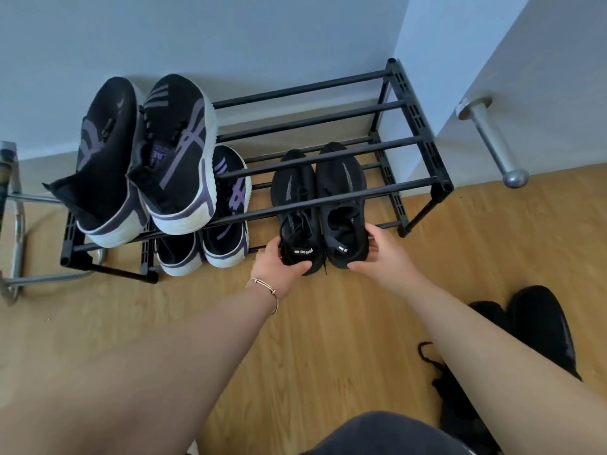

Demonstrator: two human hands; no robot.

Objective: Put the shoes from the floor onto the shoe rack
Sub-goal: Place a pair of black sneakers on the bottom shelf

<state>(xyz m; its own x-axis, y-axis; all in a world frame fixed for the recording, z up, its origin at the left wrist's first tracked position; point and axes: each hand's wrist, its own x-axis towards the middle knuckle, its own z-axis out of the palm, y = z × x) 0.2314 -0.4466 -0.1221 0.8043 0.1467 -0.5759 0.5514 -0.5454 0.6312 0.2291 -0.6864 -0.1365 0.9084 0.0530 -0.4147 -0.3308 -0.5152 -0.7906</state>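
Note:
A black two-tier shoe rack (423, 149) stands against the wall. Two plain black sneakers lie side by side on its lower tier, toes toward the wall. My left hand (279, 267) grips the heel of the left black sneaker (295, 198). My right hand (384, 254) grips the heel of the right black sneaker (341, 188). A black and purple pair with white soles (174, 152) rests on the upper tier at the left. A second such pair (226, 218) sits below it. More black shoes (542, 326) lie on the floor at the right, partly behind my right forearm.
The floor is light wood (328, 339). A door with a metal handle (492, 139) stands just right of the rack. A chrome tubular frame (16, 224) stands at the far left. The right half of the upper tier holds nothing.

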